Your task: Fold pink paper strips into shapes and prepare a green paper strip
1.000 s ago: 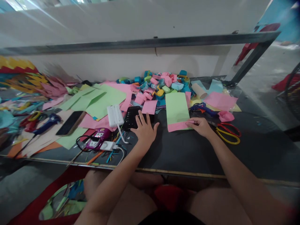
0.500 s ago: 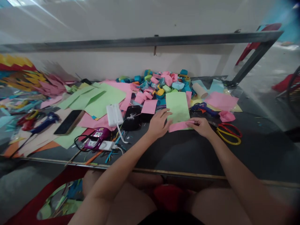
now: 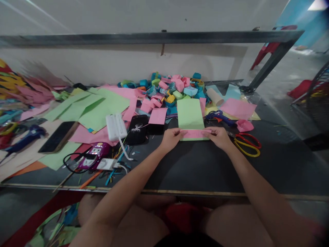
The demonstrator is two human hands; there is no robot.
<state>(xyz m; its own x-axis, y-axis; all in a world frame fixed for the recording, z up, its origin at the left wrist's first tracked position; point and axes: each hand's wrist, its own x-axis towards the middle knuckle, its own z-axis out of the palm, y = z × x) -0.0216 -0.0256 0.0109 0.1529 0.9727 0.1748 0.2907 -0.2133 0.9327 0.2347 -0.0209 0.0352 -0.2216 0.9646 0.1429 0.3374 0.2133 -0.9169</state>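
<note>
A pink paper strip (image 3: 193, 134) lies across the lower end of a light green paper sheet (image 3: 190, 114) on the dark tabletop. My left hand (image 3: 171, 140) pinches the strip's left end between thumb and fingers. At the other end, my right hand (image 3: 218, 137) pinches it the same way. A narrow band of green shows below the strip. Just right of my right hand lie scissors (image 3: 248, 144) with red and yellow handles and a blue glue gun (image 3: 220, 117).
Curled coloured paper pieces (image 3: 171, 90) are heaped behind the sheet. Toward the left lie a white power bank (image 3: 116, 126) with a cable, a black case (image 3: 137, 129), a phone (image 3: 58, 137), a purple device (image 3: 95, 156) and green sheets (image 3: 108, 108). A metal bar (image 3: 128, 38) runs behind.
My left hand has come from above the black case to the strip's left end and closed on it. The strip has shifted slightly up the green sheet. The view has turned slightly.
</note>
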